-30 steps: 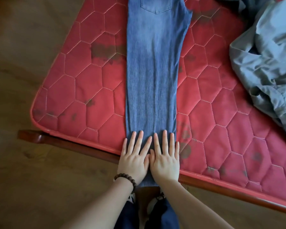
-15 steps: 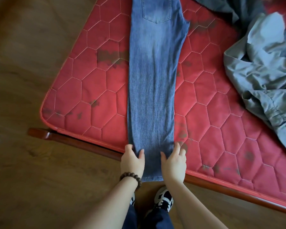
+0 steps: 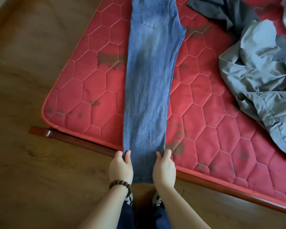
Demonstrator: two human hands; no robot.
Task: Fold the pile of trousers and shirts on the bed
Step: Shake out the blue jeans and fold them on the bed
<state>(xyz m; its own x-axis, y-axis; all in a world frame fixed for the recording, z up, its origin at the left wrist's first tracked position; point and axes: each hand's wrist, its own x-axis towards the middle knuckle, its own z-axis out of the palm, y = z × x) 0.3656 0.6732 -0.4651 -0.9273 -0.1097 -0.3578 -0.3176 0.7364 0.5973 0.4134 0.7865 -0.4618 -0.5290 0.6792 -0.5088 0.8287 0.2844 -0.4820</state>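
You are standing at the foot edge of a bed, looking down at a pair of blue jeans (image 3: 149,90) laid flat on a red quilted mattress (image 3: 221,129). The jeans are already folded lengthwise, one leg over the other, forming one long narrow strip. Its long axis runs straight away from you: hems nearest your body, hanging a little over the mattress edge, and the back pocket and waist at the far end, partly cut off by the top of the view.

Your left hand (image 3: 120,167) pinches the left edge of the strip near the hem, thumb on top. Your right hand (image 3: 163,167) pinches the right edge the same way. Each grip is closed on denim, and the two hands sit level with each other, equally near the hem.

The next move likely turns on this: the waist lies directly ahead of both hands, so lifting the hem end and carrying it forward would halve the strip.

To your right, well apart from the jeans, a crumpled grey garment (image 3: 257,83) and a darker one (image 3: 221,10) wait unfolded.
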